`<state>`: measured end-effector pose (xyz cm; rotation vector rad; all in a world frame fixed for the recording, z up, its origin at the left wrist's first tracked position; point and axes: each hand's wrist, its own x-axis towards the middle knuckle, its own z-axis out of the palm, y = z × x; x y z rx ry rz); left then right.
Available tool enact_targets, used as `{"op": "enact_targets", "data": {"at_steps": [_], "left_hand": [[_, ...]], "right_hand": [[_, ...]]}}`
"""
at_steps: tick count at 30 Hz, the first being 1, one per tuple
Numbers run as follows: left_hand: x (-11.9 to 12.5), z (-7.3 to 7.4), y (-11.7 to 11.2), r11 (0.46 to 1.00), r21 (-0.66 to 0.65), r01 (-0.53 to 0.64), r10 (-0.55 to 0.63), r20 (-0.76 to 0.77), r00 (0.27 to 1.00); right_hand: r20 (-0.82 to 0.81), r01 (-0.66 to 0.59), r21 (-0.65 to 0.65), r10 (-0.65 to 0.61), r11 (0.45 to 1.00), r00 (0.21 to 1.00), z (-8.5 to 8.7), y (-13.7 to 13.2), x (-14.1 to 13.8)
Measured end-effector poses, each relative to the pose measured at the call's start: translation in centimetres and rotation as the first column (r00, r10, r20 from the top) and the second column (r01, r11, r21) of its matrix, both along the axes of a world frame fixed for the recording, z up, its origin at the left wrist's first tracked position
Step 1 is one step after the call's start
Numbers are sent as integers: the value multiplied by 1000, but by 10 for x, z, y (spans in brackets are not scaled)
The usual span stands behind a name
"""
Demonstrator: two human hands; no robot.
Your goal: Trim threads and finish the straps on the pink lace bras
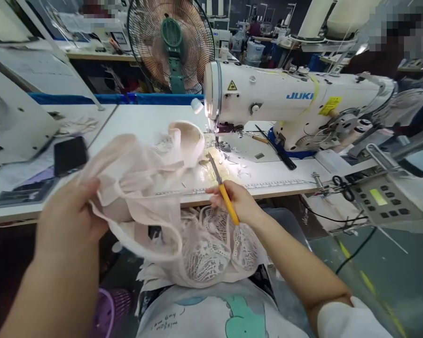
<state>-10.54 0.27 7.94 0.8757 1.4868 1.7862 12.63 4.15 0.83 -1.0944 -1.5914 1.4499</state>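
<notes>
Left hand (74,211) pinched a pale-pink soft-fabric garment (127,148), draped over the white tabletop (144,112) edge; right hand (241,199) curled round a yellow-handled pointed metal tool (229,204). Lace cups (207,253) on lap looked already sewn — work left, couldn't tell. White JUKI sewing machine (264,87) on top, green-hubbed fan (171,35) behind.

left hand (72,213) (fabric (141,180) too) blurry

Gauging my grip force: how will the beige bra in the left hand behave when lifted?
The beige bra is likely floppy: loose loops sag from the left hand. Probably light, given its thin-looking fabric. The cup may hold form, as it stands rounded.
</notes>
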Motion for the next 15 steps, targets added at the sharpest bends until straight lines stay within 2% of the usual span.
{"op": "enact_targets", "data": {"at_steps": [2, 3, 6, 8, 11, 15], "left_hand": [[3, 2, -6, 999, -41, 33, -31, 39, 999], [3, 4, -8, 997, -65, 45, -43, 33, 999], [2, 7, -13, 993, -117, 24, -29, -47, 998], [3, 5, -16, 993, -116, 31, -34, -23, 999], [6, -5, -17, 994, -54, 94, -92, 32, 995], [8, -17, -18, 994, -12, 113, -112, 68, 991]], "right_hand": [[-100, -33, -7, 32, 999, 995, 12, 13, -30], [-100, -56, 21, 57, 998, 993, 19, 17, -43], [78, -131, 171, 119, 977, 990, 40, 17, -73], [231, -195, 233, 140, 953, 963, 49, 11, -87], [313, -229, 233, 150, 945, 938, 48, 1, -102], [187, -123, 234, 79, 965, 979, 35, -12, -106]]}}
